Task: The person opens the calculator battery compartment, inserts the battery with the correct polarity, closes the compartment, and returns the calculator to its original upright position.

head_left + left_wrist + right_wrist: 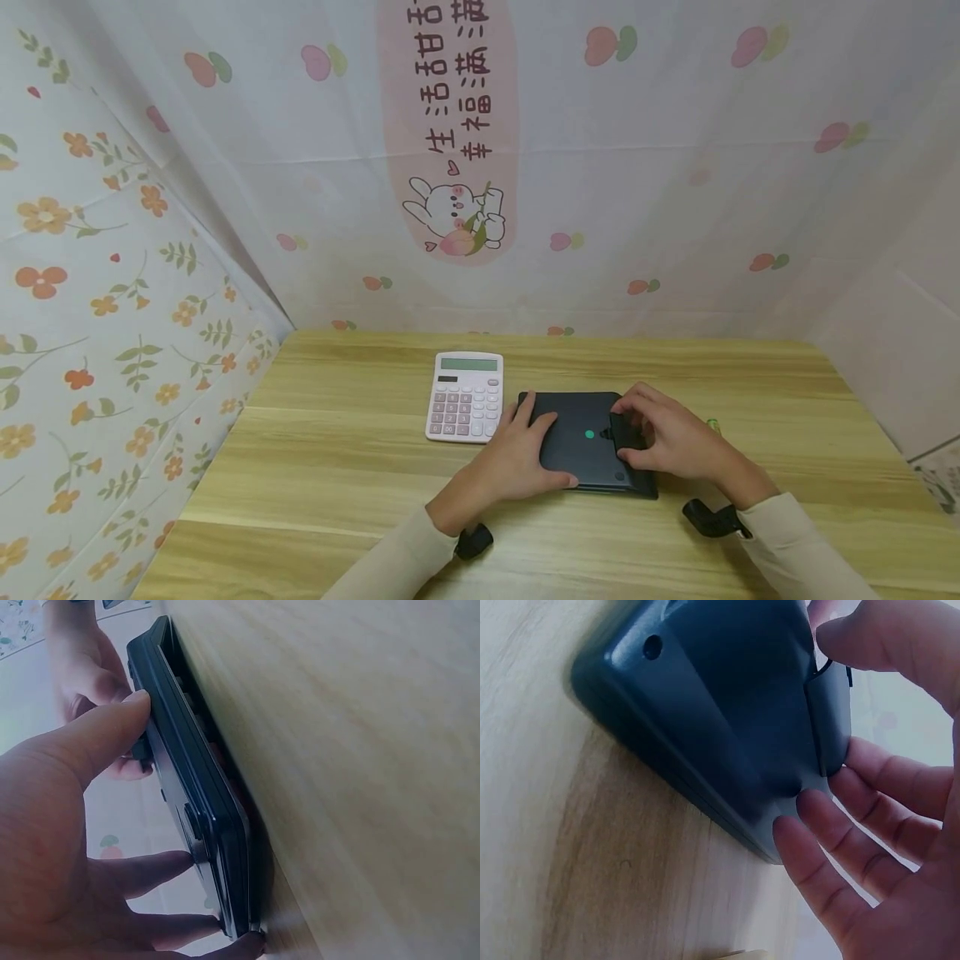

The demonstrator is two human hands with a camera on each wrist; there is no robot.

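Note:
A dark calculator lies face down on the wooden table, with a round green sticker on its back. My left hand spans its left part, thumb on the near edge and fingertips at the far and left edges. In the left wrist view, keys show faintly under the calculator. My right hand pinches a small black battery cover between thumb and fingers, over the right part of the back. The cover stands tilted up from the back in the right wrist view. What lies beneath it is hidden.
A white calculator with pink and white keys lies face up to the left, close to my left fingers. Behind my right wrist, a small green object is partly hidden. Patterned cloth hangs along the table's back edge.

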